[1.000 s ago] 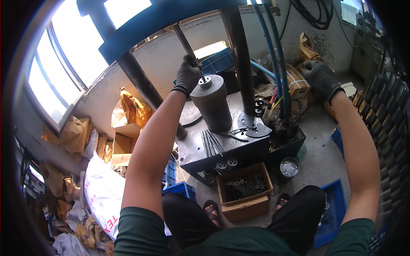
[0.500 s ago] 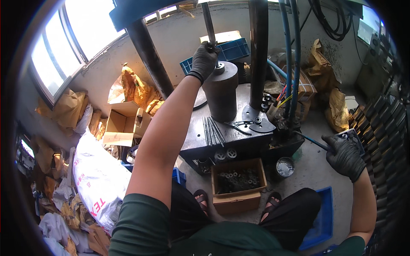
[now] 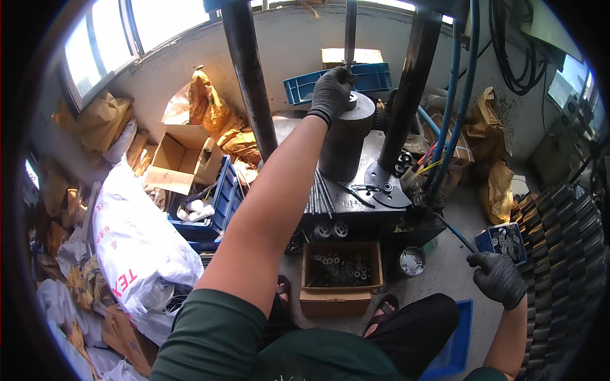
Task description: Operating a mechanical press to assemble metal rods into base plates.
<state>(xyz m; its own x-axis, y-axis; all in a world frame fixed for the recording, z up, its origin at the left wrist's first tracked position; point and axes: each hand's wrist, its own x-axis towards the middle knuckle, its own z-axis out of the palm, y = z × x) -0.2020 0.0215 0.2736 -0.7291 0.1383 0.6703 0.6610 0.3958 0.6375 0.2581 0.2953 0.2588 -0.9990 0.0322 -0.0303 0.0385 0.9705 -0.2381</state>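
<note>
My left hand (image 3: 330,96), in a dark glove, is closed around the lower end of an upright metal rod (image 3: 350,32). Below the fingers stands a thick grey metal cylinder (image 3: 341,149), with a small ring-shaped part (image 3: 352,100) on its top, partly covered by the hand. Out to the right, my gloved right hand (image 3: 500,279) grips the end of a thin lever (image 3: 455,232) that slants down from the machine. The glove and fingers hide exactly how the left fingertips meet the rod.
Long thin rods (image 3: 321,193) and curved plates (image 3: 389,195) lie on the machine table (image 3: 365,206). In front are a carton of small metal parts (image 3: 337,297) and a tin (image 3: 412,261). A blue parts box (image 3: 484,242) stands right; a white sack (image 3: 127,235) leans left.
The whole view has shifted. The lever now slants more steeply, with my right hand lower and nearer me, uncovering the blue parts box. My left hand stays at the rod's lower end.
</note>
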